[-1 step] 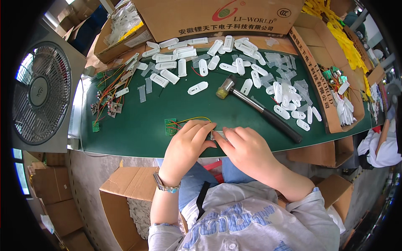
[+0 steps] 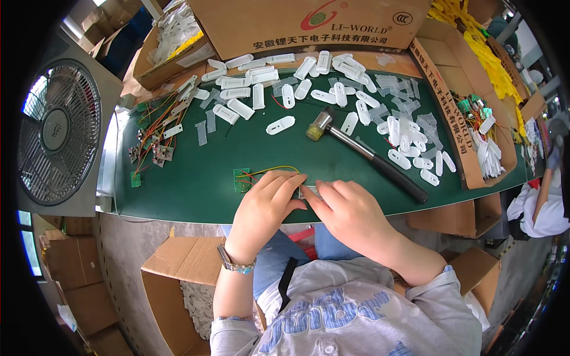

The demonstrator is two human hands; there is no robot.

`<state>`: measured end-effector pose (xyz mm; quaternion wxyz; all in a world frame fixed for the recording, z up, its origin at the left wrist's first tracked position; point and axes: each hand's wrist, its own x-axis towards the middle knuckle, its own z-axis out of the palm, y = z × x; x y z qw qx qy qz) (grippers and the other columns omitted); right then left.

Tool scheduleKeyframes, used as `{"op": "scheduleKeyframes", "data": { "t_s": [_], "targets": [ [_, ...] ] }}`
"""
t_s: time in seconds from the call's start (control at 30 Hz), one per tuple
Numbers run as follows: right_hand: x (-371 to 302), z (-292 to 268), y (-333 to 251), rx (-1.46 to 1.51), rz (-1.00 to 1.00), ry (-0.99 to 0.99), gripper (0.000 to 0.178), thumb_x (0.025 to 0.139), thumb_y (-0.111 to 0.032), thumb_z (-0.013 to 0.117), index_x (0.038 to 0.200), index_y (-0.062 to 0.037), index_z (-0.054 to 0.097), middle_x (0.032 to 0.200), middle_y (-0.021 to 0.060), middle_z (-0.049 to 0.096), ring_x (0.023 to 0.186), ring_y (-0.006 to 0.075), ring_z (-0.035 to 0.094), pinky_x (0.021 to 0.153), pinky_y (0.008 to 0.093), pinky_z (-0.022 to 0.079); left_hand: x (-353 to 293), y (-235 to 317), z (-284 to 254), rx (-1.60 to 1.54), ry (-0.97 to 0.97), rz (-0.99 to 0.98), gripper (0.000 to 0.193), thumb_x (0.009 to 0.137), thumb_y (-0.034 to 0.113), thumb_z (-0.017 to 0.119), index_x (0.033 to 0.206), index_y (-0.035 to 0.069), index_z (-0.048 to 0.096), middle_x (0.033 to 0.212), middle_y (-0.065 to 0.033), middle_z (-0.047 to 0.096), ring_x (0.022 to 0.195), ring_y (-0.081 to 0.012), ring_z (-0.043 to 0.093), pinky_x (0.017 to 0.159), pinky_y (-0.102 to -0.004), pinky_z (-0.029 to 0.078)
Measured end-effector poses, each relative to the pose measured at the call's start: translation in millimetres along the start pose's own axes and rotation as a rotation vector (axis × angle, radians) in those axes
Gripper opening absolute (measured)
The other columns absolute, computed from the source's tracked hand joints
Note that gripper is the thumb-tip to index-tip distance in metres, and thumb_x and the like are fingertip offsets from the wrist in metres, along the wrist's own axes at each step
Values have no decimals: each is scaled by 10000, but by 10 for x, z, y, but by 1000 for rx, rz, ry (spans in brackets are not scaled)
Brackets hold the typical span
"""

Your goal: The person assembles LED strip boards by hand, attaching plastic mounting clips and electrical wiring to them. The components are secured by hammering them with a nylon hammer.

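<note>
My left hand (image 2: 270,199) and my right hand (image 2: 351,209) meet near the front edge of the green table. Both have bent fingers closed on a small silver-grey piece (image 2: 307,193); the fingers hide most of it, so its kind does not show. Just left of my left hand lies a small green circuit board (image 2: 241,180). Yellow and red wires lead from the board to my left fingers. Beyond my right hand, a hammer (image 2: 380,162) with a black grip and yellowish striking face rests diagonally.
White plastic casings (image 2: 280,124) and clear strips (image 2: 202,133) lie scattered across the back. Wired metal parts (image 2: 161,152) are heaped at left, near a fan (image 2: 56,127). A cardboard tray (image 2: 460,139) of wired parts borders the right; a large carton (image 2: 237,26) stands behind.
</note>
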<state>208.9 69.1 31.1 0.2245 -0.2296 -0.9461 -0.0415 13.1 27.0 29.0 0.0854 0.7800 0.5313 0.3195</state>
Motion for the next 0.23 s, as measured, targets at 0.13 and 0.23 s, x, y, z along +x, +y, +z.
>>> {"op": "scheduleKeyframes", "data": {
  "t_s": [0.13, 0.23],
  "targets": [
    [1, -6, -1, -32, -15, -30, 354, 793, -131, 661, 1125, -8, 668, 991, 74, 652, 814, 158, 559, 686, 275, 475, -2, -11, 3, 4, -4, -2, 487, 716, 131, 771, 1166, 38, 613, 1062, -108, 665, 1061, -289, 625, 882, -387, 545],
    [-6, 7, -9, -50, -22, -46, 372, 797, -126, 658, 1148, -5, 662, 1000, 84, 655, 827, 161, 566, 697, 280, 481, -2, -3, -3, 3, -11, -5, 480, 726, 129, 767, 1172, 41, 612, 1073, -119, 665, 1072, -296, 623, 885, -385, 545]
  ]
}}
